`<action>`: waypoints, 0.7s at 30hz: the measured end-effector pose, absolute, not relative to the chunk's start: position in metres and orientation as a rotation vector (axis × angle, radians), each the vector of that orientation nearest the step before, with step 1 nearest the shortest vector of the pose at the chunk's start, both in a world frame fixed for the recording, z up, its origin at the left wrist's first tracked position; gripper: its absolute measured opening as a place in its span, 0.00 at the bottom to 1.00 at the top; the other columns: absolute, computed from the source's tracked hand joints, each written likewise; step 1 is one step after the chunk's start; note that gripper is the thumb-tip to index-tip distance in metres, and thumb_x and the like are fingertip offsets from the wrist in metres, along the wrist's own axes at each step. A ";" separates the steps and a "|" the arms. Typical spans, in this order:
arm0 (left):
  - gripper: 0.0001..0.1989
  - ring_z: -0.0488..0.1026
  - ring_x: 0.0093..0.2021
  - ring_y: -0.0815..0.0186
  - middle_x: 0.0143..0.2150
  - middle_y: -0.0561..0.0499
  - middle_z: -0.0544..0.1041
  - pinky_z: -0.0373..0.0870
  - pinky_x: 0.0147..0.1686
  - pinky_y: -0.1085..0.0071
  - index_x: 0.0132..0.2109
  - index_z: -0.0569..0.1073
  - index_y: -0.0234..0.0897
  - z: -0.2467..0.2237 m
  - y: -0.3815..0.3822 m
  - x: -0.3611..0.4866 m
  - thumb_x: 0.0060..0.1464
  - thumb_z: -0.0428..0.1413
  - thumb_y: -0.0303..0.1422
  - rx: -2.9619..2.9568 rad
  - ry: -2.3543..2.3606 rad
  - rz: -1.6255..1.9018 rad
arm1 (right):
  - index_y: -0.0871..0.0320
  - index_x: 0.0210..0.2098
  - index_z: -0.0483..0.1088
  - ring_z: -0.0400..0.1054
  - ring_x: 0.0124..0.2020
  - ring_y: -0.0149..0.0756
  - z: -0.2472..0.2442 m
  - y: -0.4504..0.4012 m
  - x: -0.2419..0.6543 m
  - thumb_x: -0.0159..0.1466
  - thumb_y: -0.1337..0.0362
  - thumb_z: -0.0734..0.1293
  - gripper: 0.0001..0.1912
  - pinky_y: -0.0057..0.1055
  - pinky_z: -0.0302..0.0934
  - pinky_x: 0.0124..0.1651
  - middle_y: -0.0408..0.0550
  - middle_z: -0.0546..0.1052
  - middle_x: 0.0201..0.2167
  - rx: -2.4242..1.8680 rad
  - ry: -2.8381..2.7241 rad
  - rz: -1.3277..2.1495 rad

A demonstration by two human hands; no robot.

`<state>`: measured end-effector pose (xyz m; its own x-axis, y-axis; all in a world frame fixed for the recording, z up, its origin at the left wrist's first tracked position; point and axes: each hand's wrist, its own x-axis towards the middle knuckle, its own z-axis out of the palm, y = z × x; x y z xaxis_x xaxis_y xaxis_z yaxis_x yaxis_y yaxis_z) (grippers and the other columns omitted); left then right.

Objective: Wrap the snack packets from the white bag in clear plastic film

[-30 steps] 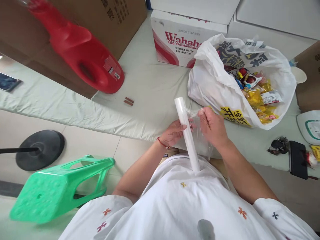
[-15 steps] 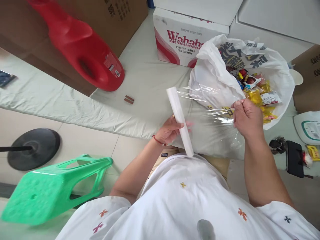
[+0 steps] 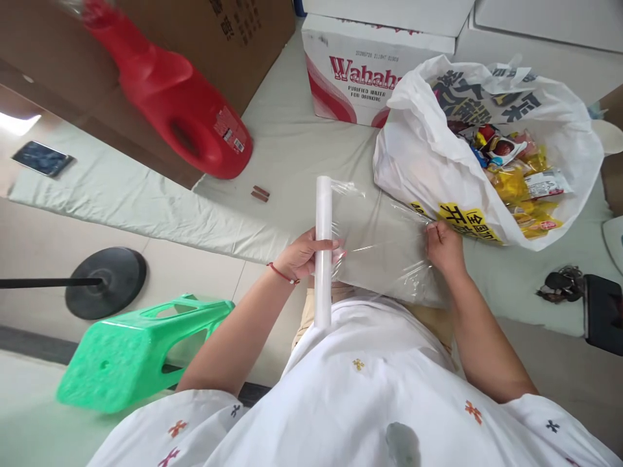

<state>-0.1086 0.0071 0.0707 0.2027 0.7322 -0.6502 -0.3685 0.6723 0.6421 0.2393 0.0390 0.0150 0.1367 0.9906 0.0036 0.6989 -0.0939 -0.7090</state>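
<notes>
A white roll (image 3: 323, 259) of clear plastic film stands nearly upright in the picture, with the fingers of my left hand (image 3: 311, 251) wrapped round its middle. The clear film (image 3: 379, 240) stretches from the roll across to my right hand (image 3: 444, 245), whose fingers pinch its far edge. Just beyond my right hand lies a white plastic bag (image 3: 418, 143), open at the top, with several wrapped snacks (image 3: 516, 175) inside. Two small brown strips (image 3: 260, 193) rest on the cloth left of the roll.
A red jug (image 3: 185, 117) leans by a brown carton (image 3: 257, 45) at the upper left. Behind the bag is a Wahaha box (image 3: 360, 78). Keys (image 3: 561, 285) and a black phone (image 3: 603, 311) lie at the right. A green stool (image 3: 121, 357) is on the floor.
My left hand has moved left and turned the roll more upright. My right hand has come lower and inward, away from the bag's opening, still with the film.
</notes>
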 end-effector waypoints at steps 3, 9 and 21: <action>0.28 0.81 0.37 0.61 0.42 0.44 0.83 0.77 0.37 0.66 0.43 0.72 0.36 0.067 0.006 -0.115 0.37 0.76 0.32 0.406 1.150 0.792 | 0.55 0.34 0.68 0.64 0.25 0.36 0.015 0.035 0.254 0.71 0.51 0.58 0.16 0.32 0.58 0.34 0.40 0.69 0.20 -1.920 -1.581 0.641; 0.27 0.73 0.33 0.64 0.32 0.54 0.76 0.65 0.31 0.69 0.38 0.74 0.36 0.050 0.005 -0.122 0.34 0.75 0.44 0.900 1.746 0.696 | 0.54 0.33 0.66 0.64 0.23 0.36 0.018 0.026 0.267 0.71 0.50 0.58 0.17 0.32 0.58 0.33 0.39 0.68 0.20 -1.957 -1.541 0.624; 0.32 0.68 0.64 0.39 0.63 0.31 0.70 0.68 0.60 0.47 0.57 0.73 0.35 0.047 0.004 -0.105 0.49 0.69 0.47 1.624 2.239 0.434 | 0.56 0.37 0.71 0.67 0.27 0.42 0.015 0.019 0.289 0.71 0.47 0.56 0.22 0.38 0.61 0.38 0.47 0.73 0.23 -2.091 -1.573 0.484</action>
